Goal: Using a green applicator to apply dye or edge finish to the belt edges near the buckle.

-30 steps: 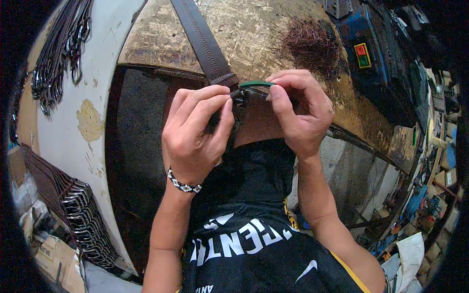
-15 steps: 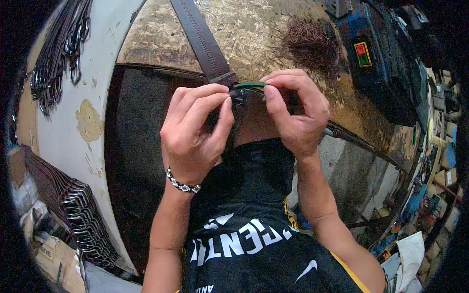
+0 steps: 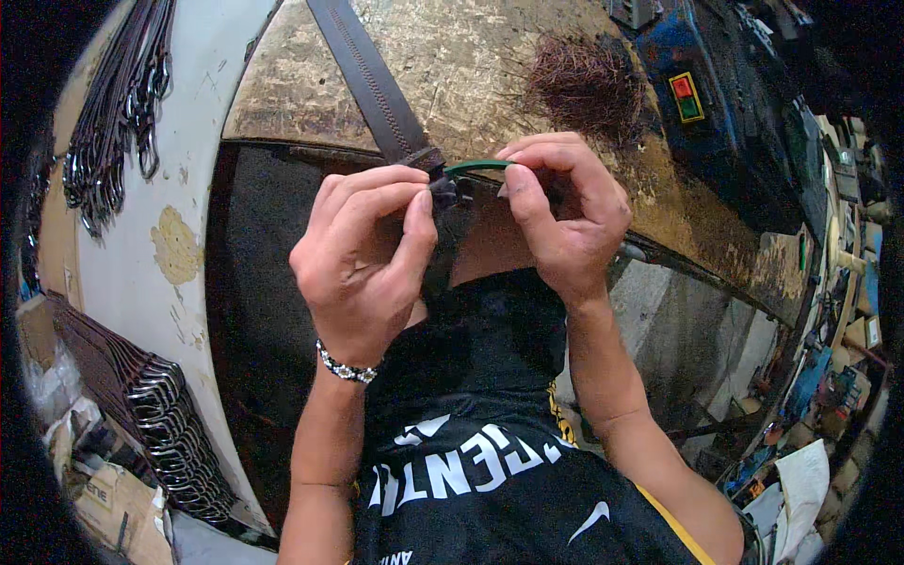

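Note:
A dark brown leather strap (image 3: 372,85) with zigzag stitching runs from the far edge down to my hands. My left hand (image 3: 363,250) is closed, its thumb and fingers pinching the strap's near end beside a small black piece (image 3: 444,192), perhaps a buckle; its exact shape is hard to make out. Between finger and thumb, my right hand (image 3: 570,217) pinches one end of a thin green strip (image 3: 480,166). The strip arches across to the strap end, where my left fingertips partly hide how the two meet.
Beyond my hands lies a worn wooden bench (image 3: 461,66) with a heap of reddish-brown thread (image 3: 589,83). A dark machine with a red and green switch (image 3: 686,97) stands at right. Straps with metal loops (image 3: 174,414) hang at left by a white surface (image 3: 179,330).
My left hand and the strap end have shifted slightly left, while my right hand has barely moved. More of the green strip now shows between my hands.

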